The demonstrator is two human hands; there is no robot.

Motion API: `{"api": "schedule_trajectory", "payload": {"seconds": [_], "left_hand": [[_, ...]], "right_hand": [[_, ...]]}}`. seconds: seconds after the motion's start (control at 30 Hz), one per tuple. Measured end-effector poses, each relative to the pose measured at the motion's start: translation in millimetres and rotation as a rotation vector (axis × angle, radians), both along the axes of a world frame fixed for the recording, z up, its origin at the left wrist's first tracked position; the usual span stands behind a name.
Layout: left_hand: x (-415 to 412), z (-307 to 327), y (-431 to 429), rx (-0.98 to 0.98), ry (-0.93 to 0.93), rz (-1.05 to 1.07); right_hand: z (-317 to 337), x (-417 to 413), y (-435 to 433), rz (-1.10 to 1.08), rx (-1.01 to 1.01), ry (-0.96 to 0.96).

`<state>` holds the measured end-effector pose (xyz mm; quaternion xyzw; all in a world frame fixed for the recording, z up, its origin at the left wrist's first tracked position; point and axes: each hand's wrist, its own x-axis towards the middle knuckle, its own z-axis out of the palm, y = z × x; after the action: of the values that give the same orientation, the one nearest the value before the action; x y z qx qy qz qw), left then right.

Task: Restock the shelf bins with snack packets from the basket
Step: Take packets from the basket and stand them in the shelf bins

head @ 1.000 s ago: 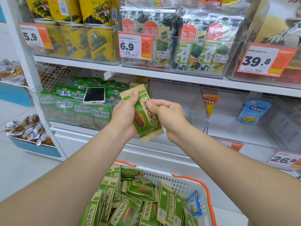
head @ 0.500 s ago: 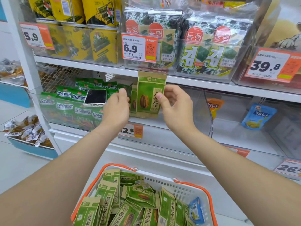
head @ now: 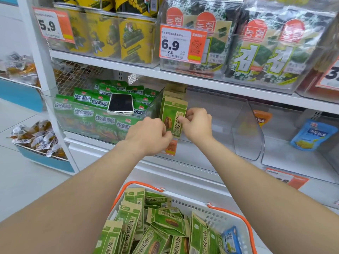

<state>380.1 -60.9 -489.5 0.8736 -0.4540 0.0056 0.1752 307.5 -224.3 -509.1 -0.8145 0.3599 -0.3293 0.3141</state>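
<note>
Setting the green snack packet (head: 174,116) upright in the clear bin (head: 245,129), with my left hand (head: 150,135) and right hand (head: 199,125) fingers clamped on its edges, I should press it flush against the packets behind (head: 175,90) before releasing.

bare left hand (head: 149,135), right hand (head: 199,125); forearms seemingly unsleeved

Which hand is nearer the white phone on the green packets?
Left. The left hand is below-right of the white phone; the right hand is farther right, past the green-and-tan packet both hold.
</note>
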Motion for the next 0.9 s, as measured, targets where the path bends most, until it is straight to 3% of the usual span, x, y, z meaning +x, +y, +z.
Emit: {"api": "schedule_trajectory", "payload": {"seconds": [0.9], "left_hand": [[7.2,-6.6,-2.3,0.042,-0.03,-0.073]], "right_hand": [[9.5,53.0,-10.1,-0.093,0.183,0.104]]}}
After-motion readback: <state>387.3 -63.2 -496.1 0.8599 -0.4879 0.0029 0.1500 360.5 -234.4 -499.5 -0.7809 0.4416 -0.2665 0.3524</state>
